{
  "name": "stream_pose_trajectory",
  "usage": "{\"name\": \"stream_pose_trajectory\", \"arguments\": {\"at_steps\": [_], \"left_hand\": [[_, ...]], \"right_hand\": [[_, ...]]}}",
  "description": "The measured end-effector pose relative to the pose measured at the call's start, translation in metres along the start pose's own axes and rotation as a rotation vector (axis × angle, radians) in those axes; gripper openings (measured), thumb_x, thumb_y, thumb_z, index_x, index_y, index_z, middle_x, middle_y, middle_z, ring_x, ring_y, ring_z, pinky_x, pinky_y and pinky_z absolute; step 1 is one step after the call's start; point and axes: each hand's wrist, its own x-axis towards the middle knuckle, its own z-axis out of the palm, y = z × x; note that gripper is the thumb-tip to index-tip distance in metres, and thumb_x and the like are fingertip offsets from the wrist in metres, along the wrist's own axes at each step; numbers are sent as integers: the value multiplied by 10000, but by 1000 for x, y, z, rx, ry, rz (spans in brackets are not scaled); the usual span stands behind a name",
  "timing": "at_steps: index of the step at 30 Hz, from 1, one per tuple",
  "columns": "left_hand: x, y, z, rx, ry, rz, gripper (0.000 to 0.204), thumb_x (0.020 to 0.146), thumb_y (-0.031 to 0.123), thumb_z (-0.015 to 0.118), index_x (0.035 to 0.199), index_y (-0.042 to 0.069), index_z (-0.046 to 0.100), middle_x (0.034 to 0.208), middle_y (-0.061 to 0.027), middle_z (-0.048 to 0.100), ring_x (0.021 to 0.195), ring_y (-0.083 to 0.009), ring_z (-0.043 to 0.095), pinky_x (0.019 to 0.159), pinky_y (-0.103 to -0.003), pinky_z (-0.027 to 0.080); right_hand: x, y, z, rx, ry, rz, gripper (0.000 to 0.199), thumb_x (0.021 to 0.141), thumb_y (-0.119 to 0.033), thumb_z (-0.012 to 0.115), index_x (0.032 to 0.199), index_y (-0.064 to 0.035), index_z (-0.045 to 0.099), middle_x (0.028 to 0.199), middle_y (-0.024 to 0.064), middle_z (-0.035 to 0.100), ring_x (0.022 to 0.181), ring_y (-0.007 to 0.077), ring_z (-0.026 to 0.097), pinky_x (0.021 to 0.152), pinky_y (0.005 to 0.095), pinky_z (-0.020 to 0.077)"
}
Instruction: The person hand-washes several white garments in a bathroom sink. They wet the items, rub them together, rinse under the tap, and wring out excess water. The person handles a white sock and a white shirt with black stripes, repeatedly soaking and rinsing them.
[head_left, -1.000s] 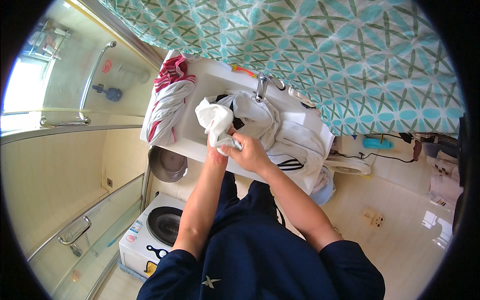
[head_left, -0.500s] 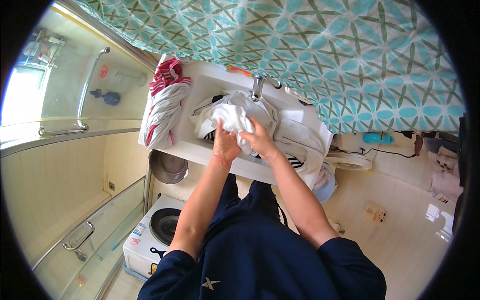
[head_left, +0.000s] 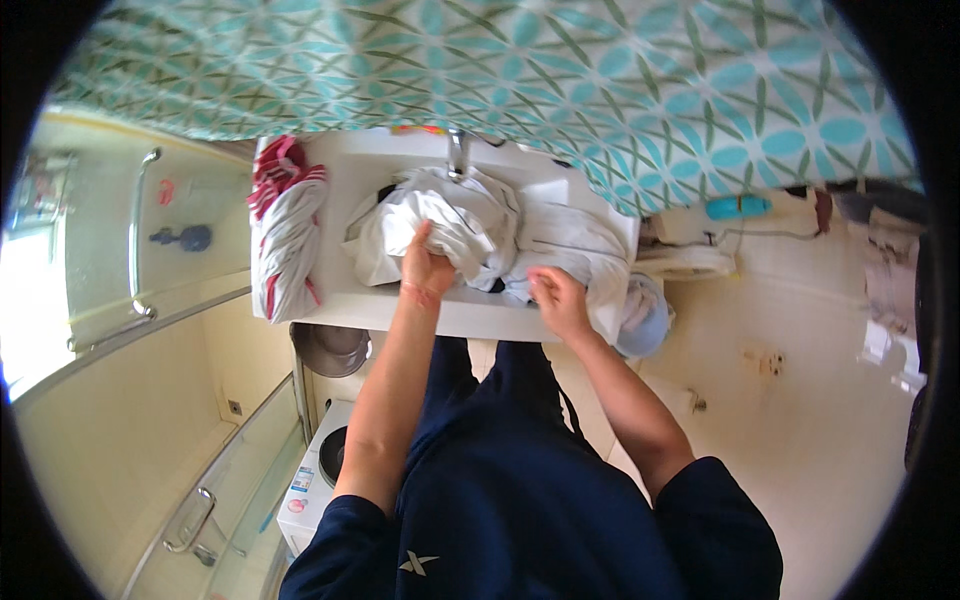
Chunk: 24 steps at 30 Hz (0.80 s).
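Note:
A bunched white garment [head_left: 440, 215] with dark trim lies in the white sink [head_left: 385, 312] under the tap [head_left: 457, 155]. My left hand [head_left: 427, 268] grips its near side, thumb on top and fingers partly hidden in the folds. To the right, my right hand [head_left: 560, 300] is off that garment, with fingers curled and their tips together. Whether anything is pinched in them is too small to tell. Just beyond it, a pale cloth [head_left: 575, 240] with a thin dark line spreads over the sink's right side.
A twisted white and red garment [head_left: 290, 235] lies on the sink's left rim. Below are a metal basin [head_left: 330, 348], a white front-loading washing machine [head_left: 312, 490] and a blue tub [head_left: 648, 325]. A patterned curtain [head_left: 500, 70] hangs across the far side; glass shower panels stand left.
My right hand has let go of the white garment and moved right and toward me. My left hand stays on the garment. The whole view has shifted.

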Motion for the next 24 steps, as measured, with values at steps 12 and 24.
{"name": "stream_pose_trajectory", "arguments": {"at_steps": [12,24], "left_hand": [[-2,-2,-11,19,-34,-49,440,1044,303,527,1414,67,547,1424,-125,607,1341,-349,541,1184,-561,360],[-43,-16,-33,166,28,152,512,998,305,561,1442,51,541,1463,-157,583,1385,-369,506,1206,-604,316]], "right_hand": [[-375,76,-272,-1277,-218,1153,613,951,-434,616,1450,-87,544,1527,181,489,1395,394,468,1133,528,434],[-660,82,-320,-1006,-570,1811,763,998,-539,491,1642,-191,274,1731,97,130,1573,411,139,1204,697,214]]}}
